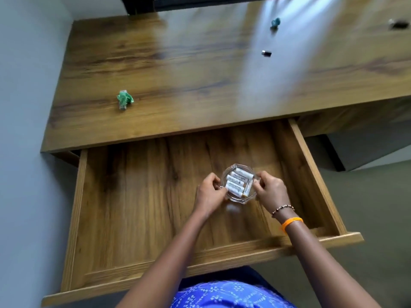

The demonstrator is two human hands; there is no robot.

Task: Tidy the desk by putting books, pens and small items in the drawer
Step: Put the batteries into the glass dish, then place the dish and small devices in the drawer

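- While both hands reach into the open drawer, the left hand and right hand each keep a curled grip on opposite rims of a glass dish.
- White batteries lie inside the dish.
- On the table: green crumpled paper, a teal scrap, a small black item.

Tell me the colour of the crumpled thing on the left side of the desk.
Green; the crumpled paper shows clearly in the head view, near the desk's front edge.
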